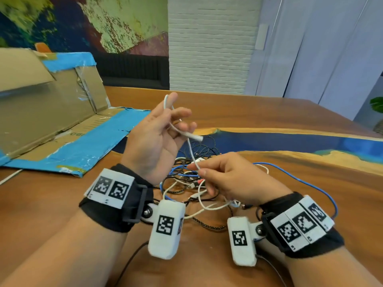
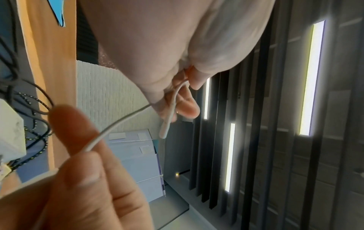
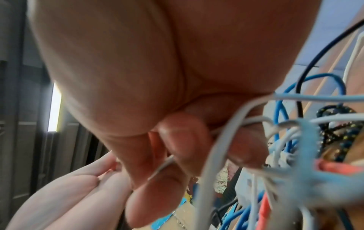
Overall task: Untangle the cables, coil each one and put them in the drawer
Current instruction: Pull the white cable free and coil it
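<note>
A thin white cable [image 1: 191, 151] runs between my two raised hands. My left hand [image 1: 159, 133] is up with its fingers curled, and the cable loops over them, its white plug end [image 1: 194, 136] sticking out to the right. Seen from the left wrist, the same cable [image 2: 126, 118] bends round my fingers. My right hand [image 1: 219, 175] pinches the cable lower down between thumb and forefinger, just above the tangle. The tangle [image 1: 192, 183] of white, blue, black and braided cables lies on the wooden table. No drawer is in view.
A flattened cardboard box [image 1: 51, 112] with blue tape lies at the table's left. A blue cable [image 1: 306, 183] loops out to the right of the tangle. The table [image 1: 269, 112] has a blue resin band across it.
</note>
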